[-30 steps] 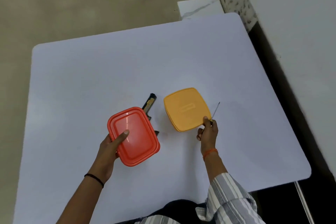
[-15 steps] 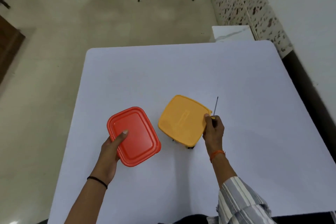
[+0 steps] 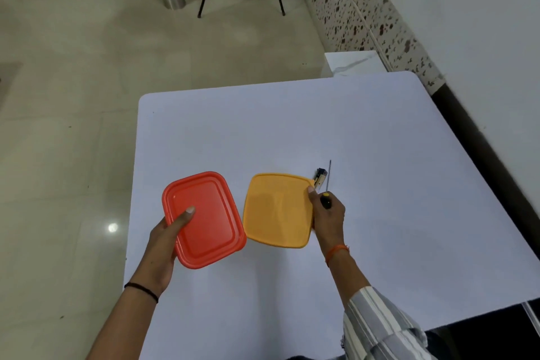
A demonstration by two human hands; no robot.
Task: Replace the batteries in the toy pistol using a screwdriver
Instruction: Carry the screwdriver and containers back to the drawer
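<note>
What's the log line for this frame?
left hand: holds red box | right hand: holds yellow box, screwdriver | pistol: mostly hidden

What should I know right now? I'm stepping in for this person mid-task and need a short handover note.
Left hand: holds the red container by its near left edge, thumb on the lid.
Right hand: holds the yellow container by its right edge, with the screwdriver in the same hand, shaft pointing away.
Toy pistol: only a small dark part shows beyond the yellow container's far right corner; the rest is hidden.
Done: nothing visible on the pistol; both lids are on.
Left: set the containers on the white table, unscrew the battery cover, swap batteries, close it. No batteries are visible.
</note>
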